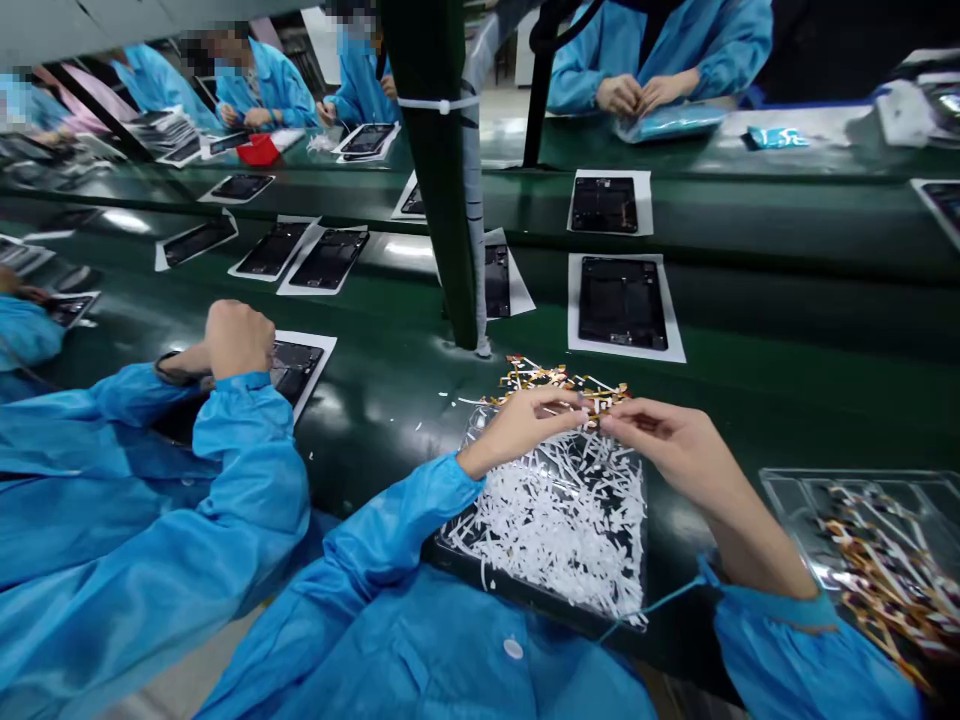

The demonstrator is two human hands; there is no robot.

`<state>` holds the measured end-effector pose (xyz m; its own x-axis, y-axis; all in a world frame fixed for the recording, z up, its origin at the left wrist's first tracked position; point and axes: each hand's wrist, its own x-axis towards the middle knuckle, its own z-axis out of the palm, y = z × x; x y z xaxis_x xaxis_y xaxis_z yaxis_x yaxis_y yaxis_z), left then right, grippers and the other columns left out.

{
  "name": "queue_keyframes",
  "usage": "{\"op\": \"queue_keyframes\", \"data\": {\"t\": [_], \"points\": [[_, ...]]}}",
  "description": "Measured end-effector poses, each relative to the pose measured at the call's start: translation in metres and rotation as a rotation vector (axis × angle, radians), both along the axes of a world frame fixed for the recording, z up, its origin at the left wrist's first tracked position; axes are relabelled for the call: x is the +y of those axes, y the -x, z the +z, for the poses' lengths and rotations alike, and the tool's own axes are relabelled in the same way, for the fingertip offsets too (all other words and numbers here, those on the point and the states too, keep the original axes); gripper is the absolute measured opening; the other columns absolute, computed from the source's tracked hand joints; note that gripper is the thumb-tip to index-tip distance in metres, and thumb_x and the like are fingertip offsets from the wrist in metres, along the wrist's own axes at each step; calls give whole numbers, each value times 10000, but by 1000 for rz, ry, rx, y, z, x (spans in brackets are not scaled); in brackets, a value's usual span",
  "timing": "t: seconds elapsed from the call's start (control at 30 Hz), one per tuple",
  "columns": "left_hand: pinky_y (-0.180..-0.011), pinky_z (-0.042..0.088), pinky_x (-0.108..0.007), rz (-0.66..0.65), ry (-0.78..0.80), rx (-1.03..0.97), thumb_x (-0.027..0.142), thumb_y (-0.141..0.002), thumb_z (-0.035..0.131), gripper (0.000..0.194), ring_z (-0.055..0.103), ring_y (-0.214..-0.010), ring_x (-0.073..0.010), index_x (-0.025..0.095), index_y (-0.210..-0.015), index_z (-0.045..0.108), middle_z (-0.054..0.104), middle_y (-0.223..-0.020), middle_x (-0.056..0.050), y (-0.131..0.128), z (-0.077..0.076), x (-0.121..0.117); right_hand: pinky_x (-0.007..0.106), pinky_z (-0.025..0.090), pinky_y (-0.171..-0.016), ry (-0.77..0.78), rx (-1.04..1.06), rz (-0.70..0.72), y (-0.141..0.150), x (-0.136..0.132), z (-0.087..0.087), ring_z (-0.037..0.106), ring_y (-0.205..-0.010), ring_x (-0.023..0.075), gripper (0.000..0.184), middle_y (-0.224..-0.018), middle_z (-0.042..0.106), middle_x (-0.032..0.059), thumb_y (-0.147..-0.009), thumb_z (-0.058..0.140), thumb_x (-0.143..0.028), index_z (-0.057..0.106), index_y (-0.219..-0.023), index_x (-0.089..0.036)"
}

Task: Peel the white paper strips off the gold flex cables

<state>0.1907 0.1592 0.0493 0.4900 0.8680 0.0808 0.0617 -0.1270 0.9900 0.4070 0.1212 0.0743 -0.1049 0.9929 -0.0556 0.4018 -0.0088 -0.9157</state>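
Note:
My left hand (529, 425) and my right hand (675, 440) meet fingertip to fingertip above the far end of a clear tray (448, 540). Both are closed in a pinch on a small orange flex cable (594, 418), mostly hidden by the fingers. White paper strips (555, 530) fill the tray below them in a loose heap. Just beyond my fingers lies a pile of orange-and-white flex cables (532, 372) on the green bench.
Another clear tray (780, 485) at right holds more flex cables (892, 560). A green post (442, 200) rises from the bench (390, 370). Dark tablet-like panels (622, 300) lie on white sheets beyond. A co-worker's arm (247, 440) is close on my left; others sit opposite.

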Motion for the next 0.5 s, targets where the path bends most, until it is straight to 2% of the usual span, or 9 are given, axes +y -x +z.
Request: {"op": "queue_keyframes", "data": {"t": [0.07,0.17,0.27,0.37,0.5], "points": [[-797,570,-315,38,-48,4,289,-930,716,148,704,-936,-182,166,-1000,761,763,-1019,-77,-4,5,-9,313,560,-671,2,26,-17,5,-10,4,692,-738,205,378,-833,753,61,-798,782,-578,764,-902,-214],[-783,565,-304,67,-205,95,271,-938,711,117,694,-905,-163,193,-994,777,769,-980,-47,-1,13,-21,291,549,-640,-20,22,-91,13,-24,5,678,-684,181,321,-786,740,40,-827,770,-533,765,-901,-220],[-828,578,-310,230,-318,114,237,-954,690,105,693,-881,-144,198,-997,777,771,-982,-37,5,18,-36,276,548,-634,-61,-2,-179,23,-38,3,678,-671,164,264,-800,748,30,-867,745,-490,768,-911,-230],[-763,593,-284,366,-372,110,232,-933,718,85,679,-796,-125,189,-982,772,762,-937,-29,6,18,-52,268,559,-614,-78,28,-241,34,-52,3,676,-624,153,226,-739,733,11,-887,739,-452,764,-932,-233],[-754,609,-283,361,-463,115,222,-938,713,105,709,-826,-136,174,-1014,767,768,-940,-42,2,16,-64,273,570,-616,-136,20,-246,46,-67,5,682,-616,151,173,-748,736,2,-916,724,-397,761,-960,-234]]}}
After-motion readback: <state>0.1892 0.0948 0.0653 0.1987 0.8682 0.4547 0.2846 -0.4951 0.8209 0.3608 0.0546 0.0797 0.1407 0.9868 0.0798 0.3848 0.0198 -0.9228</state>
